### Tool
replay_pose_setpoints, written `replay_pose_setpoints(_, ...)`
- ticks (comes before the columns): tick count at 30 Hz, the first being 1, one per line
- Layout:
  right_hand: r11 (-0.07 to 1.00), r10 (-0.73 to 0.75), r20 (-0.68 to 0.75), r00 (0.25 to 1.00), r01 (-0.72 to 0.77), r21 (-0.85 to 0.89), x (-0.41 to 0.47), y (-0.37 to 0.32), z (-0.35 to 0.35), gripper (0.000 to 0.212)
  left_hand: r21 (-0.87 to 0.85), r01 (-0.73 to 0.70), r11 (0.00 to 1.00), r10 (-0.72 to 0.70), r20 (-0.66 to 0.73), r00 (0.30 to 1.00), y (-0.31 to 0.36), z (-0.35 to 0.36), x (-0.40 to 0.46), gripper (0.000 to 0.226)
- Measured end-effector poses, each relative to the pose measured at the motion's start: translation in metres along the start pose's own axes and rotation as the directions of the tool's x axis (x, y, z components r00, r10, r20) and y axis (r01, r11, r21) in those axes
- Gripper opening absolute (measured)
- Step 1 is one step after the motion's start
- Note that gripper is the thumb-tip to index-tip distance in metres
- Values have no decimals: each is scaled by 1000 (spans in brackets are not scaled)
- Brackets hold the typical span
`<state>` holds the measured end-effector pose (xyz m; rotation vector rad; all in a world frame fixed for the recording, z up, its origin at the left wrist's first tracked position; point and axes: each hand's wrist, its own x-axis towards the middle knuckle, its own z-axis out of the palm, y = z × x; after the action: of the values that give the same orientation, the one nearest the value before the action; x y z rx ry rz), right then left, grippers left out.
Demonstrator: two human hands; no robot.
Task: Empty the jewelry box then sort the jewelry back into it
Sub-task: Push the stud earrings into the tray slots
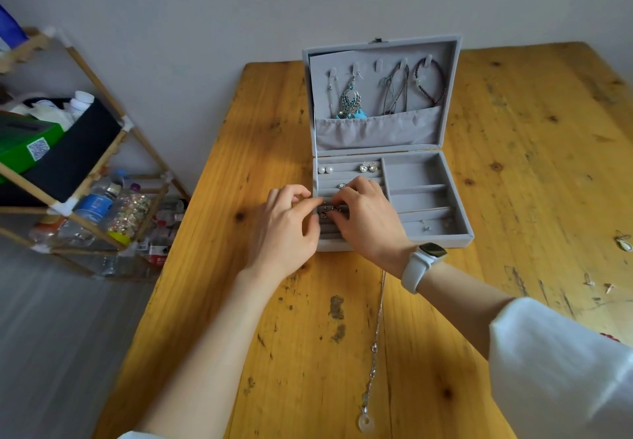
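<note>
An open grey jewelry box (455,233) stands on the wooden table (274,335). Its lid holds hanging earrings (350,101), cords and a dark beaded bracelet (430,82). Pearl studs (325,169) and sparkly studs (368,166) sit in the top ring rolls. My left hand (281,229) and my right hand (366,219) meet over the lower left ring rolls, both pinching a small dark jewelry piece (329,210). A silver necklace with a round pendant (373,353) lies on the table in front of the box.
A bamboo shelf (85,178) with bottles and boxes stands left of the table, beside the wall. Small loose pieces (623,240) lie at the table's right edge. The right compartments of the box hold a few tiny items (426,228).
</note>
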<state>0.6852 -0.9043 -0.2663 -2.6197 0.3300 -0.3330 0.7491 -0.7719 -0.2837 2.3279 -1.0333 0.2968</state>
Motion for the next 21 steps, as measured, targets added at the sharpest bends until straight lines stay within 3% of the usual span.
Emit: replay_pose_setpoints(21,983,22,-69,997,-9,182,-2,6,0,27,-76,66,995,-67,-12,998,2,8,2,37)
